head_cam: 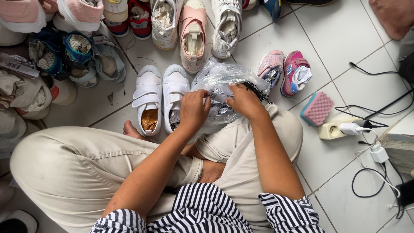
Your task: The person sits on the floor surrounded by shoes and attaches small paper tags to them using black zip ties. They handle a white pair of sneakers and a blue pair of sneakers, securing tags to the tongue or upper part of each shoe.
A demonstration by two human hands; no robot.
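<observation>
Gripping a clear plastic bag (224,80) over your knee, your left hand (194,110) pinches its near edge; your right hand (245,101) closes on black laces inside. White strap shoes (159,97) at nine o'clock, paper-stuffed.

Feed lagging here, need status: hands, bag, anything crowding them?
Left hand and right hand both gripping the clear plastic bag. Bag over the lap. White shoes close beside the left hand.

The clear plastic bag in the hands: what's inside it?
Inside the clear plastic bag, dark stringy items and pale tags show near the right hand. The left hand and crinkled glare cover the rest, so the items can't be identified.
</observation>
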